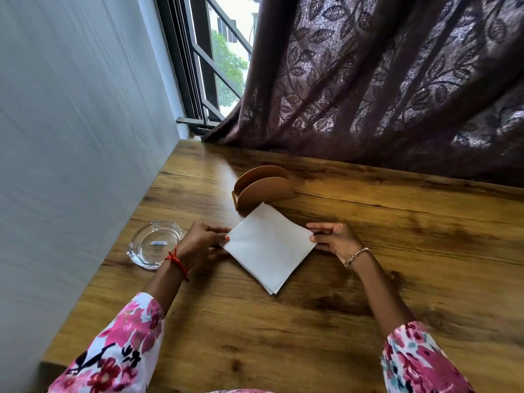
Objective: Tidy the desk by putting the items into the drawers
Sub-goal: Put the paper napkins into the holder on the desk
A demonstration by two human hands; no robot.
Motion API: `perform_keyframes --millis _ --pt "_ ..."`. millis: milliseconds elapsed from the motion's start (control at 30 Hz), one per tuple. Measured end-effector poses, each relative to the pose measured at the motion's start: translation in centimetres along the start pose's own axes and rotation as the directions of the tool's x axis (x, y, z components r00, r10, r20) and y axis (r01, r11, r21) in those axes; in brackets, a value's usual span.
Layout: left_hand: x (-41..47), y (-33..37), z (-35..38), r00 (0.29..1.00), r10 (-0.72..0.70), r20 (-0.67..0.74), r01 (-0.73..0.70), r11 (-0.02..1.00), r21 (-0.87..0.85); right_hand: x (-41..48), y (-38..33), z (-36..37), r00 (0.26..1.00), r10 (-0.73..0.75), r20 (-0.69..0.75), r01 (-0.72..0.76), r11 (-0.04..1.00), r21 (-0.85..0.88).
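A stack of white napkins [269, 246] was seen near the middle of the wooden desk [382, 307], turned so that its corners pointed to the desk's edges; its left corner was pinched between thumb and fingers of the left hand [202, 242], and its right corner was pinched in the same way by the right hand [336, 239]; whether the stack lay flat on the desk or was slightly lifted could not be told. A wooden napkin holder [262, 185] was placed upright just behind the stack's far corner, toward the desk's back edge; a glass ashtray [154, 244] was set by the left edge, just beside the left wrist. A patterned curtain [397, 80] was hung along the back edge; a window [226, 61] was shown at the back left corner.
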State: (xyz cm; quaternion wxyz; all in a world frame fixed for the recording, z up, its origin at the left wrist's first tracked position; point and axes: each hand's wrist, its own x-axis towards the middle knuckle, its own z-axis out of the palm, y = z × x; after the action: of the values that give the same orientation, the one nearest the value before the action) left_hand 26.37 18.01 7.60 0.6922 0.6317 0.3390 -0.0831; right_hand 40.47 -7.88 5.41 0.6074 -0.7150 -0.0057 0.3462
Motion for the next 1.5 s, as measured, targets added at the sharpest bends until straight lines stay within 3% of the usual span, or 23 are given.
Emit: perform_keyframes --millis 233,567,1033,1233,1500 --pt "-0.7 -0.2 0.3 1.000 -0.013 0.018 0.014 1.000 -0.015 -0.2 0.9 1.1 0.997 0.046 -0.054 -0.033 0.974 0.224" --pt "-1.3 -0.2 0.5 1.000 -0.008 -0.006 0.008 1.000 -0.018 -1.2 -0.6 -0.5 0.987 0.101 0.122 -0.118 0.984 0.137" --pt "-0.9 -0.2 0.3 1.000 0.004 0.003 -0.004 1.000 0.018 -1.1 0.0 -0.4 0.997 0.073 0.022 -0.074 0.991 0.107" --pt "-0.6 -0.3 0.2 1.000 -0.006 0.001 0.006 1.000 0.018 -0.6 -0.1 0.4 0.997 0.061 -0.053 -0.063 0.998 -0.030" --pt "-0.6 -0.5 0.2 1.000 0.020 -0.002 -0.020 1.000 -0.008 -0.7 -0.9 0.2 0.996 0.088 -0.016 -0.090 0.989 -0.121"
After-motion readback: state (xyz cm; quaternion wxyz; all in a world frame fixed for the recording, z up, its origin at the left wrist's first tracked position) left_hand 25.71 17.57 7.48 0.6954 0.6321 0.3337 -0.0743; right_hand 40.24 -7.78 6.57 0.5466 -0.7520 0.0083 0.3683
